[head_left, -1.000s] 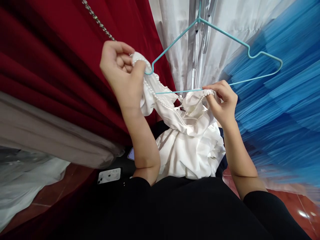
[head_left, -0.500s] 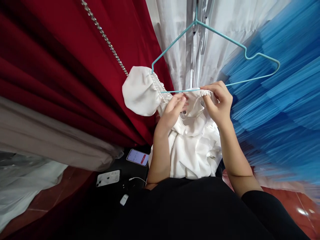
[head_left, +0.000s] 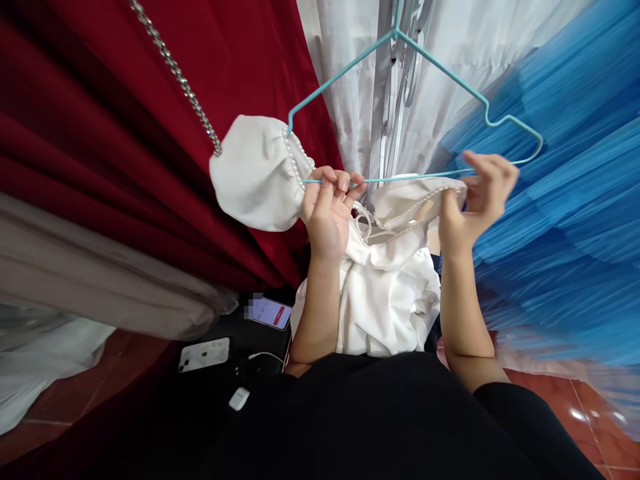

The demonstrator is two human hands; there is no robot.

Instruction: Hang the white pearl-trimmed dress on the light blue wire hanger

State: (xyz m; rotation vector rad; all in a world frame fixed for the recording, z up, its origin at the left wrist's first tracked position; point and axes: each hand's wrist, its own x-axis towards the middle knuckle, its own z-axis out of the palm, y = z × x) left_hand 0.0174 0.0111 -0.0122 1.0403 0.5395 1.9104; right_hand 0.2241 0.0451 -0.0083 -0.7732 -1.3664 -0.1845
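Note:
A white dress (head_left: pixel 387 307) with pearl trim along its neckline lies bunched against my front. Its puffy sleeve (head_left: pixel 255 173) sits over the left end of a light-blue wire hanger (head_left: pixel 345 72). My left hand (head_left: pixel 327 217) has its fingers curled around the hanger's bottom bar, close to that sleeve. On the other side, my right hand (head_left: pixel 477 203) pinches the pearl-edged neckline between thumb and fingers, just below the bar. The hanger's notched right end stands bare above this hand. Loose white cord loops show inside the neckline.
Red fabric (head_left: pixel 240 60) with a sparkling trim (head_left: pixel 175 70) hangs at left, and blue tulle (head_left: pixel 565 200) at right. White curtains (head_left: pixel 345 80) hang behind. A phone with a lit screen (head_left: pixel 270 313), a white phone (head_left: pixel 204 355) and a small white case (head_left: pixel 239 399) lie on a black surface.
My left hand has risen from the neckline onto the hanger's bar. My right hand has drawn the neckline to the right, spreading it wider. The sleeve and hanger's left end have shifted left.

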